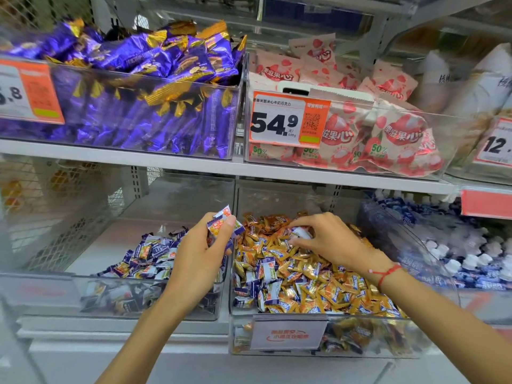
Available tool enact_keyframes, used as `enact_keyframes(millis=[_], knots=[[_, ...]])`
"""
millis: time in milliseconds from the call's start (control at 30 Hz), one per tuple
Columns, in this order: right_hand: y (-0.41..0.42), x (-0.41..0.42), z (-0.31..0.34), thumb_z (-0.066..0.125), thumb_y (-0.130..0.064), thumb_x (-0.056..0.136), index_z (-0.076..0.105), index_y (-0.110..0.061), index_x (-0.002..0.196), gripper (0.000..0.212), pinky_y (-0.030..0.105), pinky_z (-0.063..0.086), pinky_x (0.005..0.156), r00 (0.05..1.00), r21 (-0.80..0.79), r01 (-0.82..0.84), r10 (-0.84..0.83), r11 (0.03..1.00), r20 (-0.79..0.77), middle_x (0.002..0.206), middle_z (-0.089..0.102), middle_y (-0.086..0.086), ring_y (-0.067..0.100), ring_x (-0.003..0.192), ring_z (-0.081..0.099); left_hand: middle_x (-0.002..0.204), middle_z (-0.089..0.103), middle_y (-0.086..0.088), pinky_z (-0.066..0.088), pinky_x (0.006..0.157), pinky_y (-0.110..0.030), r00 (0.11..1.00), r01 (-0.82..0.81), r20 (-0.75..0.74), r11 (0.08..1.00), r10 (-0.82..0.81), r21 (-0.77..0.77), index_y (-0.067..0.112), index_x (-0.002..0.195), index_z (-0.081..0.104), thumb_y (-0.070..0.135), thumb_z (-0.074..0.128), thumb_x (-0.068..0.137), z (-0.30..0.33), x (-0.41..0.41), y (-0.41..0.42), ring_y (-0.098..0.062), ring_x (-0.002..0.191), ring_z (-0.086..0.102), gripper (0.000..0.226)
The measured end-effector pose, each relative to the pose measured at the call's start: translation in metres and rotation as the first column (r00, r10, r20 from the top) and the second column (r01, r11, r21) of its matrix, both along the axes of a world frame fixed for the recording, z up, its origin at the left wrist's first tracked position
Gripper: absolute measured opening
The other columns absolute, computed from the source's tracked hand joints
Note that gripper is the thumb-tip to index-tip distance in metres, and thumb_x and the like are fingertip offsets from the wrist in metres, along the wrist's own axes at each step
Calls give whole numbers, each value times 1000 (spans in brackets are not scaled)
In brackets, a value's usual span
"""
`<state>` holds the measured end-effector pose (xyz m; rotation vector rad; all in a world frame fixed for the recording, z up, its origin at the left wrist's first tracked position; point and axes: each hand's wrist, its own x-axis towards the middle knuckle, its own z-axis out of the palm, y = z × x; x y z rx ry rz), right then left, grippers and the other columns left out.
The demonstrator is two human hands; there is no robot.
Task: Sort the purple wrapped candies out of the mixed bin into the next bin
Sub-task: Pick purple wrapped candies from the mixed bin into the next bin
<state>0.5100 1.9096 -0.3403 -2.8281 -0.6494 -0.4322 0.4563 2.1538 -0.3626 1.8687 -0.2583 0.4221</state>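
Observation:
The mixed bin (360,318) on the lower shelf holds orange wrapped candies (329,289) with purple-and-white ones (267,270) scattered among them. To its left, the clear neighbouring bin (116,311) holds a pile of purple wrapped candies (149,256). My left hand (202,250) hovers over the wall between the two bins and grips a bunch of purple wrapped candies (221,220). My right hand (327,239) reaches into the back of the mixed bin, its fingertips pinching a purple-and-white candy (300,232).
The upper shelf carries a bin of large purple and gold packets (155,79) and a bin of pink strawberry packets (360,126) with a price tag (288,120). A bin of blue and white sweets (457,256) stands right of the mixed bin.

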Motion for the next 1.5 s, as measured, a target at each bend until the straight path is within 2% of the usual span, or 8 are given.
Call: enact_keyframes(millis=[267, 433, 633, 767, 933, 1100, 1267, 1500], knots=[[53, -2, -14, 55, -20, 97, 50, -22, 140, 43, 26, 34, 75, 972, -546, -230, 163, 806, -169, 123, 59, 5, 23, 113, 55, 45, 37, 11, 38, 54, -41, 1000, -14, 13, 1000, 14, -11, 25, 90, 57, 44, 42, 95, 2, -4, 10, -7, 45, 33, 24], [30, 4, -10, 61, -41, 91, 67, -21, 103, 24, 17, 39, 66, 939, 58, -170, 179, 984, -293, 92, 64, -12, 2, 73, 55, 46, 34, 11, 32, 55, -35, 997, -74, 1, 996, 74, 42, 29, 88, 58, 49, 43, 94, 1, 1, 37, -8, 46, 30, 26], [82, -19, 11, 62, -31, 93, 63, -17, 106, 19, 18, 45, 65, 918, 554, -232, 368, 800, -148, 91, 62, -11, 1, 73, 57, 57, 48, 0, 30, 49, -32, 923, -380, 110, 825, 370, 419, 26, 93, 48, 49, 37, 98, 3, 7, 66, -21, 57, 50, 25], [144, -3, 10, 67, -29, 89, 60, -23, 115, 28, 41, 48, 87, 936, 307, -283, 332, 909, -120, 112, 61, -2, 16, 98, 57, 81, 58, -1, 41, 58, -36, 912, -383, 58, 794, 406, 472, 24, 107, 47, 48, 35, 99, -6, 23, 80, -27, 76, 58, 28], [143, -1, 16, 63, -38, 91, 42, -31, 143, 57, 44, 32, 109, 936, 81, -287, 298, 954, -187, 143, 51, -6, 17, 132, 43, 153, 36, -4, 27, 113, -43, 946, -195, -120, 827, 300, 527, 21, 149, 31, 60, 23, 92, -19, 37, 80, -25, 141, 29, 69], [63, -13, 7, 61, -19, 94, 70, -28, 108, 19, 17, 42, 78, 975, 260, -217, 221, 941, 13, 102, 67, -16, -6, 90, 58, 147, 36, 19, 32, 112, -37, 999, -45, -2, 946, 48, 320, 39, 144, 35, 65, 25, 93, -11, 15, 43, -3, 136, 33, 58], [46, -4, -30, 58, -54, 89, 58, -29, 130, 48, 28, 39, 94, 881, -248, -411, 313, 877, -354, 126, 56, -6, 6, 111, 49, 148, 26, 31, 25, 112, -24, 978, 202, -118, 912, -171, 356, 47, 144, 29, 66, 31, 86, -17, 8, 20, 12, 131, 26, 61], [63, 2, -58, 45, -73, 84, 29, -18, 140, 80, 40, 42, 75, 943, -611, -331, 271, 719, -191, 115, 50, 13, 26, 98, 50, 143, 38, 31, 38, 104, -30, 978, 196, -131, 928, -162, 317, 58, 137, 33, 69, 36, 88, -23, 10, 24, 7, 124, 43, 51]])
